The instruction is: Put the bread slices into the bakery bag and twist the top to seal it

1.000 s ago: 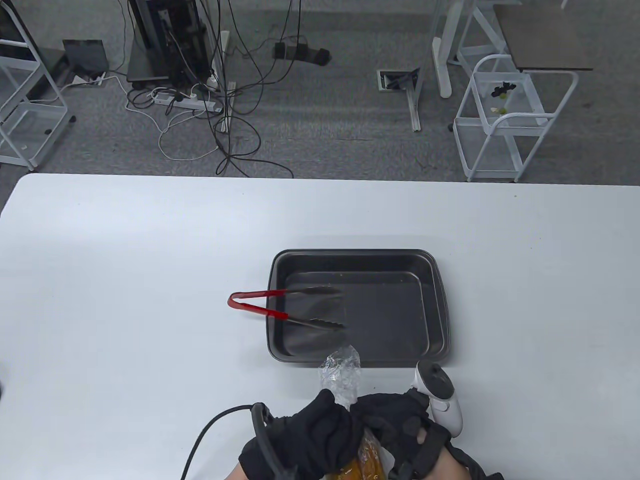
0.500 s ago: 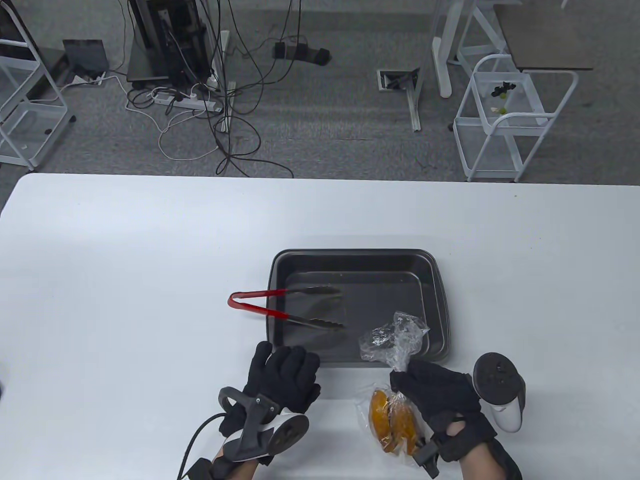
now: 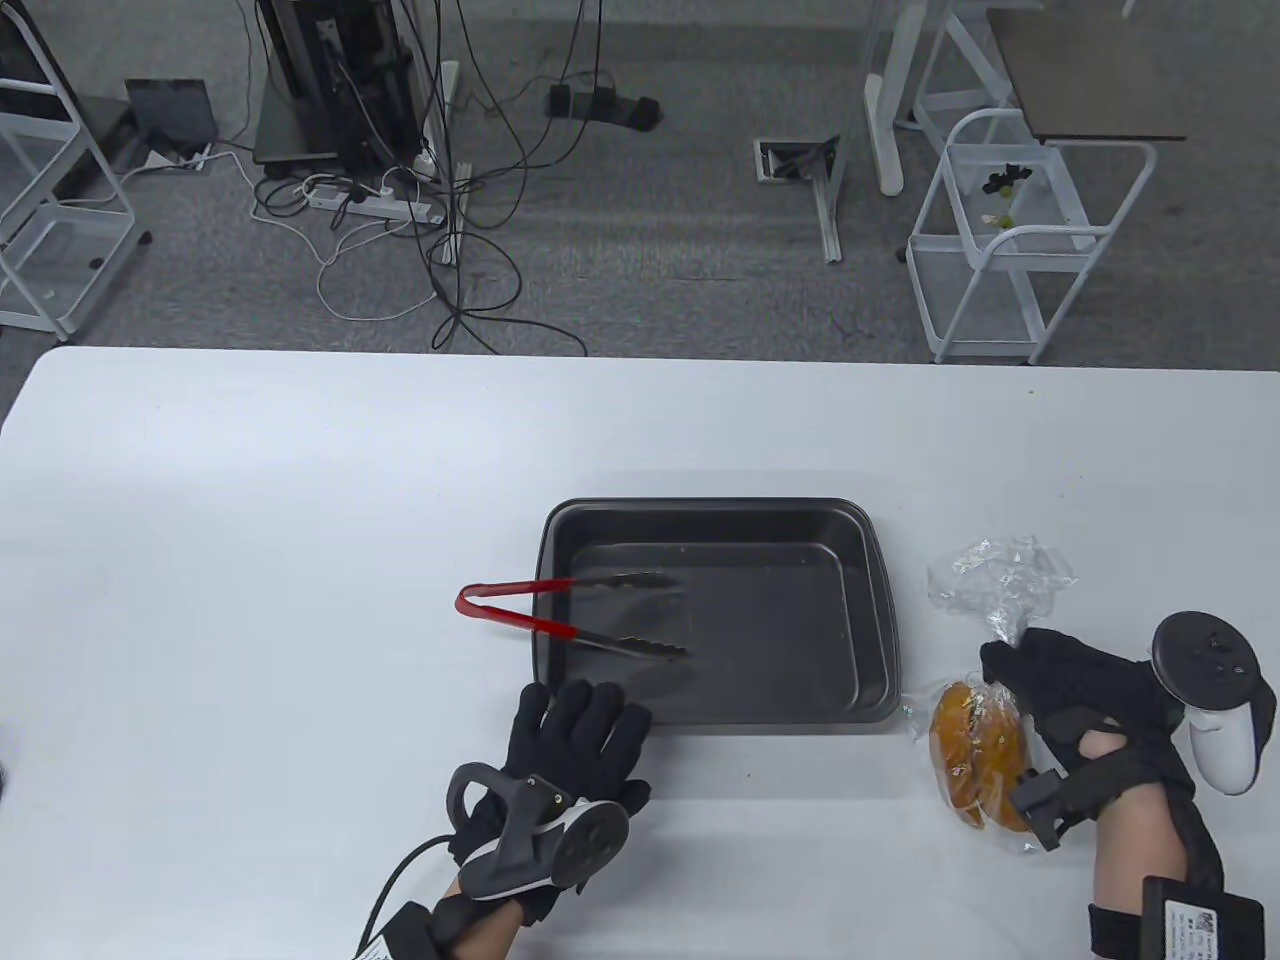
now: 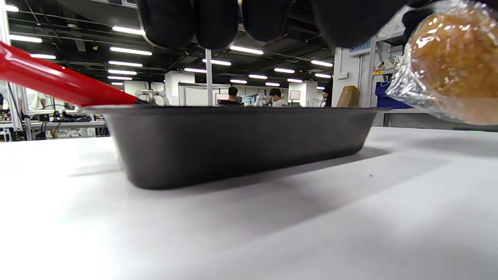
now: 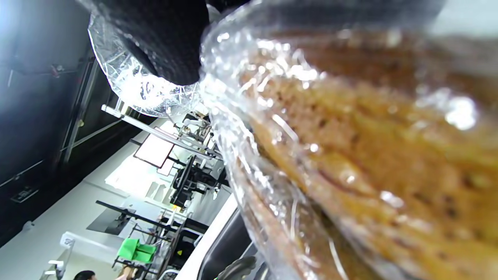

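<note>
Bagged bread parked right of the tray, neck pinched in the right hand

The clear crinkly plastic bakery bag point(image 3: 985, 690) with the golden-brown bread slices point(image 3: 972, 752) inside lies on the white bench point(image 3: 250, 560), just right of the dark metal baking tray point(image 3: 880, 610); the gloved right hand point(image 3: 1075, 700) has its grip closed on the twisted neck; I'd say keep that pinch tight and low so the twist doesn't unwind; the left hand point(image 3: 570, 745) rests flat, fingers straight, holding nothing.
</note>
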{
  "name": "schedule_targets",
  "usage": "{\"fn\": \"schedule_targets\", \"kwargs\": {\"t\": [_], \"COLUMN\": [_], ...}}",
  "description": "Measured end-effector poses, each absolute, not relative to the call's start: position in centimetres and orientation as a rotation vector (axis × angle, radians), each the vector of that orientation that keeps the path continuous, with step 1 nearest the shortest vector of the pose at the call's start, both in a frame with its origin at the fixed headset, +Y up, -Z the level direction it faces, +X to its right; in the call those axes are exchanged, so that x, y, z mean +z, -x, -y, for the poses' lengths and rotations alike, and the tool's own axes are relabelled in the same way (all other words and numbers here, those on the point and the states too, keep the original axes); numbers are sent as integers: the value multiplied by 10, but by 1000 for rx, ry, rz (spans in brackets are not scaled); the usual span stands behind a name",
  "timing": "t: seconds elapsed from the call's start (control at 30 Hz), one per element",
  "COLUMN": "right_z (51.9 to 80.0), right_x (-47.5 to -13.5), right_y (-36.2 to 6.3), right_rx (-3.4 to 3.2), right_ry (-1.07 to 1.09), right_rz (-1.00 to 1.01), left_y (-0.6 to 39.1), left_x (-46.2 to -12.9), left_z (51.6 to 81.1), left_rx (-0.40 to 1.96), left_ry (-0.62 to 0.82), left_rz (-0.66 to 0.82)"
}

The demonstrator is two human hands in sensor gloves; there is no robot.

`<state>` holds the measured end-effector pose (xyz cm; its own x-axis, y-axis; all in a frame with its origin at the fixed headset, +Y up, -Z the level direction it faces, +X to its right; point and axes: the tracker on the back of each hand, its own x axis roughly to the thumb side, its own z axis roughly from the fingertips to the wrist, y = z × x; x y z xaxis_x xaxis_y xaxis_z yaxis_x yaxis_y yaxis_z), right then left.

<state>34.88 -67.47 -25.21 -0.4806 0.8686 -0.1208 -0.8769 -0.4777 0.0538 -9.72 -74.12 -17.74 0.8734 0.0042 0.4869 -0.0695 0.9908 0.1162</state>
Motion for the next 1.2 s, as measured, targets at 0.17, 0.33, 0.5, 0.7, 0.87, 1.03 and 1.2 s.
{"fn": "schedule_targets", "kwargs": {"t": [0.17, 0.33, 0.5, 0.7, 0.87, 1.03, 1.2], "right_z": [704, 744, 779, 781, 776, 769, 755], "right_x": [-279, -309, -334, -347, -351, -344, -332], "right_y": [-364, -374, -377, -369, -363, -368, -373], "right_rx": [2137, 2084, 2114, 2287, 2400, 2436, 2413], "right_ry": [161, 254, 385, 443, 454, 488, 492], "right_rz": [-288, -480, -606, -580, -602, -517, -403], "left_y": [93, 93, 90, 85, 82, 85, 86], "left_x": [-178, -179, -180, -180, -181, -180, -179], "left_z": [745, 747, 750, 754, 757, 754, 752], "left_rx": [27, 26, 20, 6, 3, 16, 24], "left_ry": [-111, -90, -64, -25, -2, -13, -21], "left_rz": [516, 510, 517, 532, 540, 531, 529]}}
